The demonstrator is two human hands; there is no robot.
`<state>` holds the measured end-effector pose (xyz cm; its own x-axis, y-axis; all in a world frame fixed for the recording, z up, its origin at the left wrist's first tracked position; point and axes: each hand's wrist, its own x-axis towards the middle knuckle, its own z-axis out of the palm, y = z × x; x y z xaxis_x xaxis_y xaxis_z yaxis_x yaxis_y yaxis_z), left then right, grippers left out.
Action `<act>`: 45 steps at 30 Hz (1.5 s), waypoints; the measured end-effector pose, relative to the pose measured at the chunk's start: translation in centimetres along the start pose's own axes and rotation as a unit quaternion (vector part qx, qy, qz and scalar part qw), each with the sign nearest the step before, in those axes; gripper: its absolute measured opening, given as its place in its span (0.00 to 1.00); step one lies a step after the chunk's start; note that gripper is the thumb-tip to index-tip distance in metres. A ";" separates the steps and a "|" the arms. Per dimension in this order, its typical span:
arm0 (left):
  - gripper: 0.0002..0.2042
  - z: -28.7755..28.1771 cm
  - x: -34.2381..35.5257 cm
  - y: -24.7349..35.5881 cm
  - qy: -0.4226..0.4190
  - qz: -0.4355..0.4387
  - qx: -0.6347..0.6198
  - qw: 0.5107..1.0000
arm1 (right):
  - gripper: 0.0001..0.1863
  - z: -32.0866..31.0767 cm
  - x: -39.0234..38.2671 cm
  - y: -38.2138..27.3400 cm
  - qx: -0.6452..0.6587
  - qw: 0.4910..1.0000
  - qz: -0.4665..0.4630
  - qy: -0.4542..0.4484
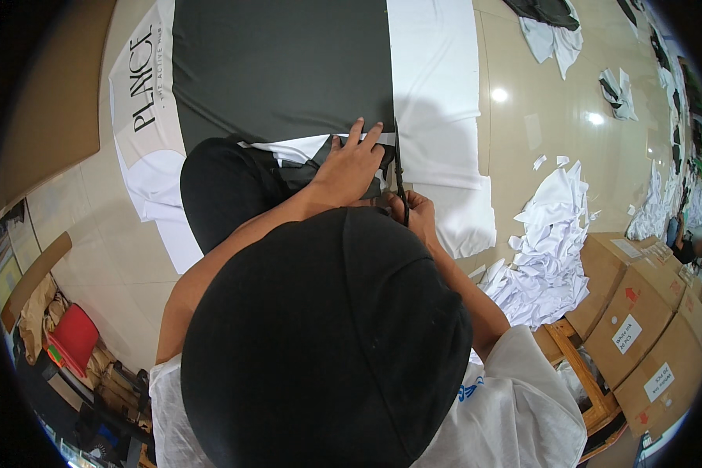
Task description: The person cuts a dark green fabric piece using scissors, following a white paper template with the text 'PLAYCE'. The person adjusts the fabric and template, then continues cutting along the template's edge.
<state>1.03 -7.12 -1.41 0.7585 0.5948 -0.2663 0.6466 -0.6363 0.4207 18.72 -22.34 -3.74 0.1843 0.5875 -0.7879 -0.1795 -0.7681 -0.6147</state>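
Pressing black-and-white fabric point(288, 78) flat, your left hand point(351, 168) fingers spread | right hand point(420, 217) clamped on scissors point(398, 168) | white scraps point(550, 249) just right

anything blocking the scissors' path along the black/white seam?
Nothing visible. The scissors in the right hand point up the edge between black fabric and white fabric; the left hand presses beside them, left of the line.

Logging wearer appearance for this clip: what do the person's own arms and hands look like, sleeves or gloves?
Both forearms are bare, with no gloves on the left hand or right hand. A short white sleeve covers the right upper arm. No watch or rings visible.
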 end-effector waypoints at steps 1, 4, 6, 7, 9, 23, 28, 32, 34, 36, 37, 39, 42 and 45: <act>0.14 0.0 0.0 0.0 -0.001 0.000 0.000 1.000 | 0.18 0.0 0.0 0.0 0.001 1.000 0.001 0.001; 0.14 0.1 0.1 0.0 0.000 0.000 -0.005 1.000 | 0.18 0.0 -0.1 0.2 0.002 1.000 0.002 0.004; 0.14 0.1 0.1 0.0 0.001 0.000 -0.009 1.000 | 0.18 -0.1 0.0 0.3 -0.002 1.000 0.002 0.004; 0.14 0.1 0.1 0.0 0.002 -0.001 -0.011 1.000 | 0.18 -0.1 0.1 0.3 -0.006 1.000 0.001 0.003; 0.13 0.1 0.1 0.0 0.000 -0.002 -0.011 1.000 | 0.18 -0.2 0.0 0.3 -0.013 1.000 -0.001 0.003; 0.15 0.1 0.1 0.0 -0.001 0.000 -0.005 1.000 | 0.15 -0.3 0.2 1.2 -0.007 1.000 -0.017 0.015; 0.14 -0.4 0.1 0.1 -0.012 -0.003 -0.004 1.000 | 0.15 -0.3 0.0 1.2 -0.006 1.000 -0.011 0.013; 0.14 0.0 0.0 -0.1 -0.008 -0.003 -0.008 1.000 | 0.18 0.1 -0.3 -0.4 -0.009 1.000 0.004 0.014; 0.14 -0.1 0.0 -0.1 -0.011 -0.005 -0.008 1.000 | 0.19 0.4 -0.3 -1.2 -0.007 1.000 0.006 0.013; 0.14 -0.2 0.0 -0.1 -0.013 -0.004 -0.013 1.000 | 0.20 0.6 0.1 -1.6 -0.002 1.000 0.004 0.012; 0.14 -0.3 -0.1 -0.1 -0.013 -0.001 -0.019 1.000 | 0.20 0.5 0.3 -1.6 -0.001 1.000 0.003 0.010; 0.14 -0.4 -0.2 -0.2 -0.012 0.003 -0.024 1.000 | 0.20 0.4 0.6 -1.7 -0.001 1.000 0.002 0.005; 0.14 -0.4 -0.2 -0.2 -0.011 0.005 -0.025 1.000 | 0.20 0.6 0.7 -2.0 -0.008 1.000 -0.001 0.011; 0.13 -0.4 -0.2 -0.2 -0.010 0.003 -0.029 1.000 | 0.19 0.6 0.7 -2.2 -0.022 1.000 -0.011 0.012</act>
<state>0.70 -6.92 -1.04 0.7644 0.5808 -0.2801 0.6365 -0.6104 0.4714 18.64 -20.03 -2.97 0.2111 0.5988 -0.7725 -0.1323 -0.7656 -0.6296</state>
